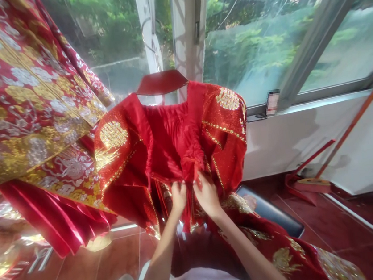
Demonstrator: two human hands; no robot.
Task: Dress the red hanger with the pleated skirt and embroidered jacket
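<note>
A red jacket (221,122) with gold emblems and gold beaded trim hangs on a broad hanger (161,83) in front of the window. Inside its open front is a gathered red inner garment (168,128) with ruffled edges. My left hand (178,198) is closed on the lower edge of this inner garment, near the middle. Just to the right, my right hand (206,194) pinches the bunched cloth below the ruffle. The fingertips of both hands are partly hidden in the folds.
Gold-and-silver embroidered red garments (33,99) hang at the left. More red embroidered cloth (272,242) lies at lower right beside a dark flat-topped object (276,215). A broom (313,184) and a red dustpan (299,187) stand by the wall on the tiled floor (96,267).
</note>
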